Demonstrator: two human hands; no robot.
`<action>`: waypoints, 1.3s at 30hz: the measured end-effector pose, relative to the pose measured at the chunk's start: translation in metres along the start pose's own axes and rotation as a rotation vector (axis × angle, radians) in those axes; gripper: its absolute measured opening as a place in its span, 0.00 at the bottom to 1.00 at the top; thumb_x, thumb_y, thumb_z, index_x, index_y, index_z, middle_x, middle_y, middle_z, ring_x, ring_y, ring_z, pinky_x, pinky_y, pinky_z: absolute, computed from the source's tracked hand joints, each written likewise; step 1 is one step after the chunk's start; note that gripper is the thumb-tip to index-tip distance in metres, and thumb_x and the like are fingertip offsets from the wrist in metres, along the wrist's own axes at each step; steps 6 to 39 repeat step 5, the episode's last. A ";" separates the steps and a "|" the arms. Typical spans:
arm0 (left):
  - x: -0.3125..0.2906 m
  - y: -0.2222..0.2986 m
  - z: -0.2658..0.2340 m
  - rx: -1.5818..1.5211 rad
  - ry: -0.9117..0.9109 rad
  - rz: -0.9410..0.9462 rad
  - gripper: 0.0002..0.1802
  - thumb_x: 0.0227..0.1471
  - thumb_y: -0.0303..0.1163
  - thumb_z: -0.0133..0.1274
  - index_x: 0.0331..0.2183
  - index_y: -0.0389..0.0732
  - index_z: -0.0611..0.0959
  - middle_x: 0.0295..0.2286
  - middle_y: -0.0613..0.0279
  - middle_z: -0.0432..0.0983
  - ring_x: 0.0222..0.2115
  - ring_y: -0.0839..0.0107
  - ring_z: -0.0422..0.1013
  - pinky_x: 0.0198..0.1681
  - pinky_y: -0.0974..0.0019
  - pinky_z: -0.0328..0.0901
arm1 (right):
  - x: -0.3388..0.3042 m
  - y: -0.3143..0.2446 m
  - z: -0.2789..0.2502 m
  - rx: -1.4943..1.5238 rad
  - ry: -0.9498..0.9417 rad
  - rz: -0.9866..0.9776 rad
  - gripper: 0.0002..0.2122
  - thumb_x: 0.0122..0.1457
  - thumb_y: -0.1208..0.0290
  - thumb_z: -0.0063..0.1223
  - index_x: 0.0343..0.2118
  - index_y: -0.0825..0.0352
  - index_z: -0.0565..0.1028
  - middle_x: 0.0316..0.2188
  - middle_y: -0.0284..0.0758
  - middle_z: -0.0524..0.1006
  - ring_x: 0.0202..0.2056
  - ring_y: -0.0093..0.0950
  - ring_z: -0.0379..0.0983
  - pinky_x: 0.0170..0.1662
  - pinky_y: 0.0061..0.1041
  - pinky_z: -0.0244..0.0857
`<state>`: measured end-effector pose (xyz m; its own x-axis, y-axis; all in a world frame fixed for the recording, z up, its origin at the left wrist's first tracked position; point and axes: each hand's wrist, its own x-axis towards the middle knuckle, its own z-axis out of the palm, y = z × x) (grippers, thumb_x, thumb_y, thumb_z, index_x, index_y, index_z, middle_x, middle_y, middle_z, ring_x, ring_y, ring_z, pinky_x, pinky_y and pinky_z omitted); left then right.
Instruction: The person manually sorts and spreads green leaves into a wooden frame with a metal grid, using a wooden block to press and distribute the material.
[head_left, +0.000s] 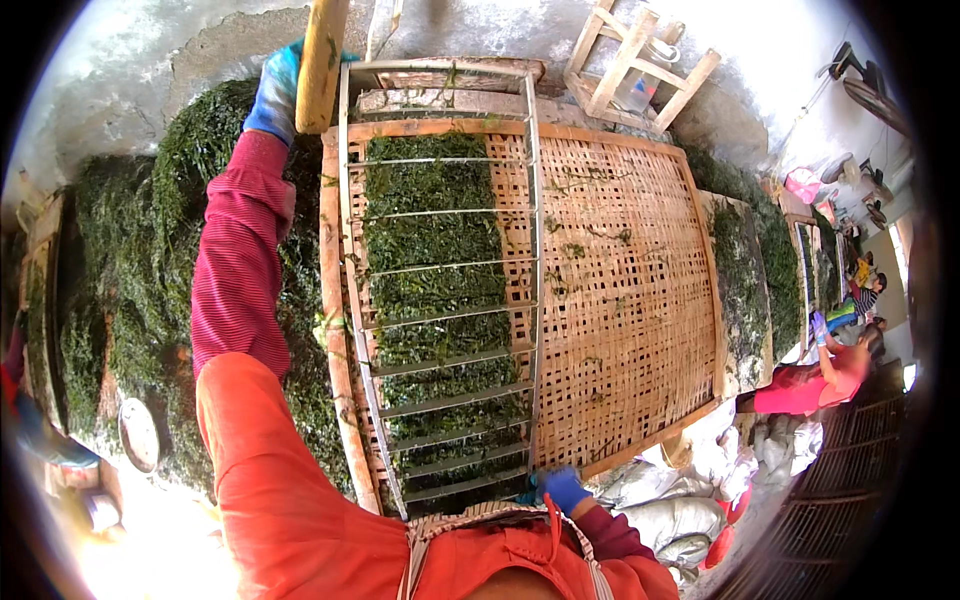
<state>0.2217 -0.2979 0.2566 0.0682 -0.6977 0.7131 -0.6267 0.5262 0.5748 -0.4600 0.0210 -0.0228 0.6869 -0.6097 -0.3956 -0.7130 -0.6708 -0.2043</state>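
A ladder-like metal frame (537,250) with several thin crossbars lies over the left part of a woven bamboo tray (630,300). Under its bars, a long strip of dark green, shredded seaweed-like stuff (435,240) covers the weave. My left hand (275,95), in a blue and white glove, reaches to the frame's far left corner; a wooden post hides most of its fingers, with blue fingertips showing at the corner. At the near right end of the frame, my right hand (565,488) in a blue glove is closed about the rail, its fingers partly hidden.
Heaps of the green stuff (125,270) lie left of the tray. The wooden post (322,65) hangs close overhead. A wooden stool (640,70) stands at the back wall. Another person (815,375) in red works at the right, near pale sacks (665,525). A round dish (139,435) sits at left.
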 end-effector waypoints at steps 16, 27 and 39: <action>0.017 0.058 -0.031 0.244 0.001 0.120 0.15 0.58 0.26 0.59 0.48 0.39 0.82 0.35 0.60 0.84 0.31 0.74 0.80 0.32 0.70 0.78 | -0.009 -0.002 0.011 0.040 0.116 -0.022 0.05 0.49 0.66 0.56 0.24 0.60 0.77 0.22 0.40 0.80 0.28 0.39 0.79 0.36 0.40 0.70; 0.017 0.058 -0.031 0.244 0.001 0.120 0.15 0.58 0.26 0.59 0.48 0.39 0.82 0.35 0.60 0.84 0.31 0.74 0.80 0.32 0.70 0.78 | -0.009 -0.002 0.011 0.040 0.116 -0.022 0.05 0.49 0.66 0.56 0.24 0.60 0.77 0.22 0.40 0.80 0.28 0.39 0.79 0.36 0.40 0.70; 0.017 0.058 -0.031 0.244 0.001 0.120 0.15 0.58 0.26 0.59 0.48 0.39 0.82 0.35 0.60 0.84 0.31 0.74 0.80 0.32 0.70 0.78 | -0.009 -0.002 0.011 0.040 0.116 -0.022 0.05 0.49 0.66 0.56 0.24 0.60 0.77 0.22 0.40 0.80 0.28 0.39 0.79 0.36 0.40 0.70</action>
